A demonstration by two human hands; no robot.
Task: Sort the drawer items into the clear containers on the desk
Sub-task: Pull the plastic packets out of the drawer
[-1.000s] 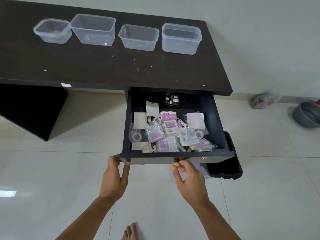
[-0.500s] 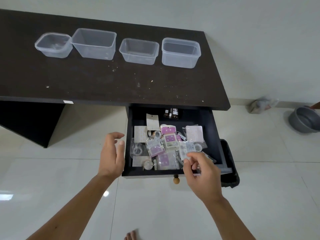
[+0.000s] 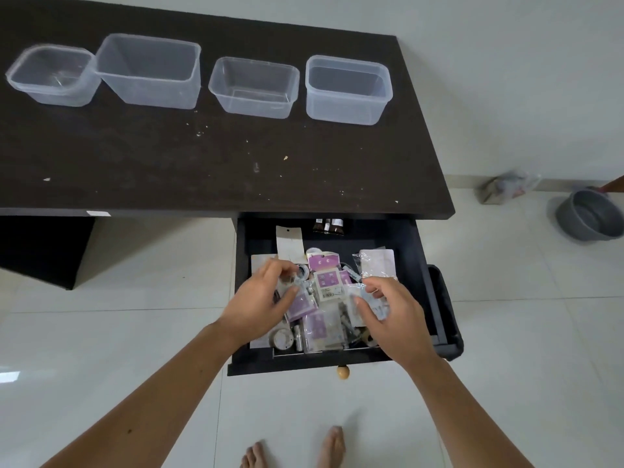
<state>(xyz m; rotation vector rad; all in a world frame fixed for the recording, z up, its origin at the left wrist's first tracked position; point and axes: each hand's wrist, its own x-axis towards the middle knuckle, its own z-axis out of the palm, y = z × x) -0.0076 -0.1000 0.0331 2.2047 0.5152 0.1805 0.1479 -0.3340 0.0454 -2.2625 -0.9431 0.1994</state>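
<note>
Dark surface (image 3: 202, 163), four containers (image 3: 253, 86) empty. Drawer (image 3: 410, 251) now open; both hands moved from front edge into items (image 3: 326, 282). Left hand (image 3: 260, 304) curled, grasp unclear; right hand (image 3: 393, 315) pinching packet (image 3: 376, 304). Sorting starts.

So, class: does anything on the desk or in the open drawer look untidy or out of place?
Yes. Pale crumbs or flecks are scattered across the dark desk. In the drawer, the packets lie jumbled and overlapping. The four clear containers stand upright and empty.
</note>
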